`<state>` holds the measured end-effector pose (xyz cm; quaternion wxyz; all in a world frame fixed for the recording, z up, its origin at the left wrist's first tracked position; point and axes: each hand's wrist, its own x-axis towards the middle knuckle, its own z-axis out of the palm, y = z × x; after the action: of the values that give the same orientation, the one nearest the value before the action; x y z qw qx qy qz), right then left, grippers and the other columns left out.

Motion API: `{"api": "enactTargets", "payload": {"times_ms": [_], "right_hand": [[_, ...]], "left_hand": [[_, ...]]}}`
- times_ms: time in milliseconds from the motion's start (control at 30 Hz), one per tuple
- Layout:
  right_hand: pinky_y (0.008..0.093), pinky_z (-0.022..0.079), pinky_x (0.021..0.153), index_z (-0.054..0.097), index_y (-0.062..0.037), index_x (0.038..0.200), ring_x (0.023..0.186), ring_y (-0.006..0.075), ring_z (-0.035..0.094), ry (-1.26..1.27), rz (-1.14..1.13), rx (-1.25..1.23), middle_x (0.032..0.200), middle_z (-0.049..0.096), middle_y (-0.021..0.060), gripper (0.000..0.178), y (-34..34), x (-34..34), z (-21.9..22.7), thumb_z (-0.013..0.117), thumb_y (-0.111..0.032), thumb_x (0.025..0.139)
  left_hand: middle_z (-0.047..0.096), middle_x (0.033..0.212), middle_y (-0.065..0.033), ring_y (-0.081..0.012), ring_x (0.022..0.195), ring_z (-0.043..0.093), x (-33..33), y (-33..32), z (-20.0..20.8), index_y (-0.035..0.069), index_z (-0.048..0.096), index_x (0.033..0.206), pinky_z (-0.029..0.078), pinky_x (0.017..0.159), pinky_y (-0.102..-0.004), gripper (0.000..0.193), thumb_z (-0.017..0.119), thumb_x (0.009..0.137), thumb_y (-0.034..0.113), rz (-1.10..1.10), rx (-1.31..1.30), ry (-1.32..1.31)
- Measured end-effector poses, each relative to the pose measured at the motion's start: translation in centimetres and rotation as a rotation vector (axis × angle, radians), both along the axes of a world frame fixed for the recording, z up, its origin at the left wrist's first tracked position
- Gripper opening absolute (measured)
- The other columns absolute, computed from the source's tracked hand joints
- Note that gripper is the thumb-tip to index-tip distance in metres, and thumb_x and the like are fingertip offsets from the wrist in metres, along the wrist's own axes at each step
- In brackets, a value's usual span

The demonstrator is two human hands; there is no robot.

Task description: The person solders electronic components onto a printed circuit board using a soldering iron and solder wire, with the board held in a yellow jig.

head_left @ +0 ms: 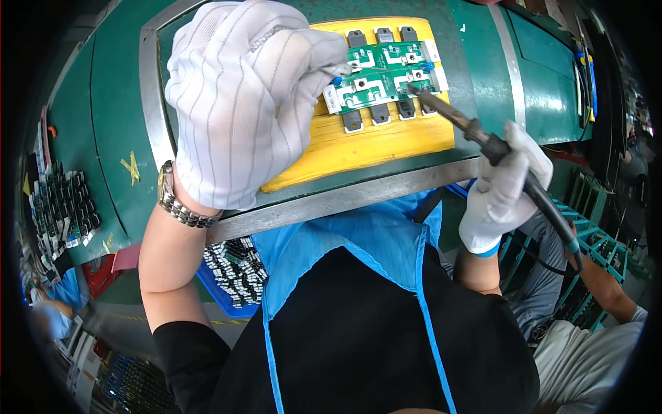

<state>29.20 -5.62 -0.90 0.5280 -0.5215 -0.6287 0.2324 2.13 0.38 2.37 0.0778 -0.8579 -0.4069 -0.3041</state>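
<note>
A green circuit board [376, 88] with black transistors along both long sides lies on a yellow block [386, 141]. My right hand [507, 190], in a white glove, is closed around a soldering iron [483, 138]. The iron's dark tip is over the right half of the board; whether it touches cannot be made out. In a striped white glove, my left hand [241, 103] is at the board's left end, fingertips pinched on what looks like thin solder wire [369, 67] reaching over the board. That hand covers the block's left part.
A metal strip [345, 196] edges the green bench. Below it, a blue bin [224, 286] holds many small parts. More boards [62, 207] are stacked at the far left. Another person [593, 352] is close by at lower right, beside green racks [593, 228].
</note>
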Motion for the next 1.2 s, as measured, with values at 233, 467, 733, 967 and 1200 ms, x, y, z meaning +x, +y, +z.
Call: {"api": "enactTargets", "payload": {"times_ms": [233, 467, 733, 967, 1200], "right_hand": [[0.0192, 0.039, 0.051, 0.059, 0.0043, 0.113, 0.061, 0.0068, 0.050, -0.041, -0.118, 0.081, 0.099, 0.062, 0.0136, 0.036, 0.1, -0.3, -1.0, 0.053, -0.029, 0.101], [0.0175, 0.047, 0.060, 0.058, 0.0022, 0.112, 0.078, 0.0088, 0.058, 0.042, -0.054, -0.086, 0.116, 0.063, 0.0147, 0.031, -0.4, -1.5, -0.4, 0.054, -0.026, 0.101], [0.0165, 0.045, 0.057, 0.057, 0.0011, 0.113, 0.076, 0.0077, 0.057, 0.047, -0.025, -0.074, 0.115, 0.064, 0.0154, 0.030, -0.2, -1.5, -0.3, 0.055, -0.026, 0.101], [0.0183, 0.046, 0.061, 0.057, 0.0021, 0.113, 0.076, 0.0085, 0.058, -0.052, -0.085, 0.026, 0.114, 0.064, 0.0153, 0.035, 0.2, -1.4, -1.1, 0.054, -0.031, 0.100], [0.0196, 0.048, 0.068, 0.057, 0.0021, 0.113, 0.083, 0.0108, 0.060, -0.010, -0.030, -0.021, 0.115, 0.062, 0.0158, 0.035, -0.3, -1.8, -0.2, 0.055, -0.030, 0.100]], "left_hand": [[0.062, 0.079, -0.0043, -0.0247, 0.078, 0.061, -0.7, 0.2, -1.0, 0.014, 0.073, 0.089, 0.047, 0.075, -0.0365, 0.023, 0.076, 0.067, 0.007, -0.070, -0.020, -0.042], [0.063, 0.080, -0.0046, -0.0250, 0.079, 0.061, -0.4, 0.1, -2.1, 0.014, 0.072, 0.088, 0.047, 0.076, -0.0374, 0.024, 0.076, 0.066, 0.007, -0.078, -0.007, -0.064], [0.061, 0.080, -0.0033, -0.0251, 0.077, 0.058, 0.1, 0.0, -2.5, 0.015, 0.071, 0.087, 0.045, 0.073, -0.0371, 0.021, 0.077, 0.067, 0.010, -0.102, 0.004, -0.079], [0.061, 0.079, -0.0038, -0.0248, 0.075, 0.058, 0.1, -0.1, -1.9, 0.015, 0.071, 0.086, 0.045, 0.071, -0.0370, 0.021, 0.076, 0.068, 0.008, -0.092, -0.069, -0.047], [0.062, 0.079, -0.0041, -0.0252, 0.075, 0.059, -0.3, 0.0, -2.4, 0.014, 0.071, 0.087, 0.045, 0.070, -0.0370, 0.022, 0.075, 0.067, 0.007, -0.118, -0.005, -0.078]]}}
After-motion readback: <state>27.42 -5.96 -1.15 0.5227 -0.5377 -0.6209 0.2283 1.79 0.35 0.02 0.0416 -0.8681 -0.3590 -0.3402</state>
